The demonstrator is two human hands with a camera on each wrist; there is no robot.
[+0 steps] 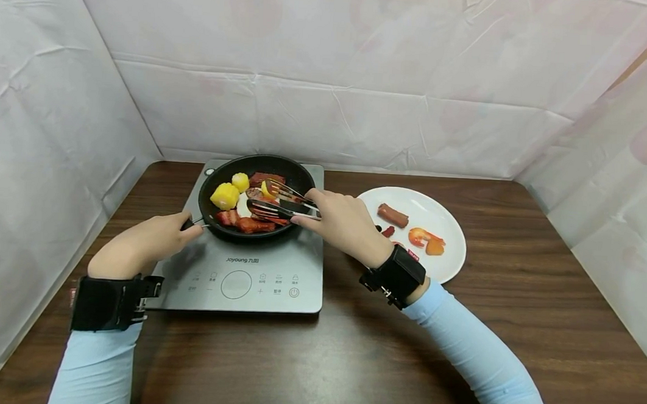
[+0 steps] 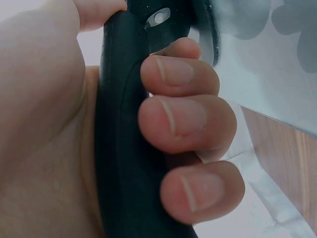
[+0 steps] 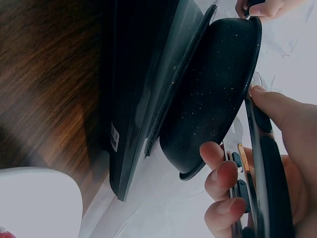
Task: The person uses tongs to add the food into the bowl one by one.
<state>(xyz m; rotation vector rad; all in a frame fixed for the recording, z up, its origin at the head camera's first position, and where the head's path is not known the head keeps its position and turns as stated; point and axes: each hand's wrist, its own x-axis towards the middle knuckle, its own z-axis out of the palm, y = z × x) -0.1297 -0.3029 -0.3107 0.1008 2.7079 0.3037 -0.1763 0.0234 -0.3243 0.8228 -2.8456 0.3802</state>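
A black frying pan (image 1: 297, 175) stands on a grey induction cooker (image 1: 276, 266). Inside it lie yellow corn pieces (image 1: 225, 195) and red meat slices (image 1: 248, 223). My left hand (image 1: 151, 239) grips the pan's black handle (image 2: 121, 148), fingers curled round it. My right hand (image 1: 339, 221) holds metal tongs (image 1: 282, 203) whose tips reach over the pan and pinch a yellow food piece (image 1: 267, 190). In the right wrist view the pan's (image 3: 213, 94) outer wall shows, with the tongs' (image 3: 257, 163) arms in my fingers (image 3: 223, 173).
A white plate (image 1: 446, 263) sits right of the cooker on the brown wooden table (image 1: 515, 310), holding a sausage (image 1: 393, 215), a shrimp (image 1: 422, 236) and small red bits. White sheeting walls (image 1: 363, 76) close in the back and both sides.
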